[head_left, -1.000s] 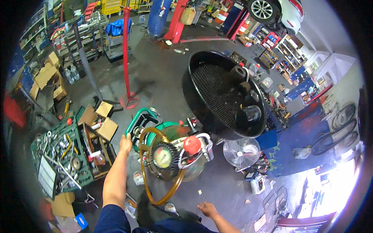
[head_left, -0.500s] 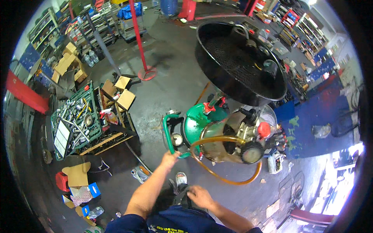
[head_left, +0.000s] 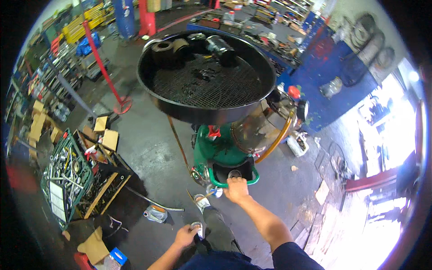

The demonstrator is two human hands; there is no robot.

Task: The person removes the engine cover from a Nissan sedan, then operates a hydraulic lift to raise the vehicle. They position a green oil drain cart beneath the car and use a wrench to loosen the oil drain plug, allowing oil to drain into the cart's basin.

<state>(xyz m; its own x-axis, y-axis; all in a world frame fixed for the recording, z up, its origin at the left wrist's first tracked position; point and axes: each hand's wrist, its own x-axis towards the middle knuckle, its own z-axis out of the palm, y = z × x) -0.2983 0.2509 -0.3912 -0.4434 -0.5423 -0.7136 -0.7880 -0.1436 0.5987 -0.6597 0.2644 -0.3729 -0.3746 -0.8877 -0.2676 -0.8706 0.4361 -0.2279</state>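
My right hand [head_left: 237,190] is wrapped round the green handle [head_left: 255,176] of a wheeled waste-oil drainer with a green tank [head_left: 220,153]. A wide black drain pan [head_left: 207,114] sits above that tank. Inside the pan, on its mesh, lie used oil filters [head_left: 221,47] and dark residue. A clear oil chamber [head_left: 256,130] with an amber hose [head_left: 275,143] stands at the tank's right. My left hand [head_left: 186,235] is low beside my leg, its fingers curled; what they hold, if anything, is hidden.
At left stands a tool cart with a green socket tray [head_left: 67,175]. A plastic bottle [head_left: 155,213] and a grey tube [head_left: 155,201] lie on the floor near my feet. A red stand [head_left: 122,105] rises at far left. A white jug [head_left: 297,145] stands right of the drainer.
My left hand has let go of the green handle and dropped beside my leg; my right hand has taken hold of it. The drainer has turned, and its pan appears further left.
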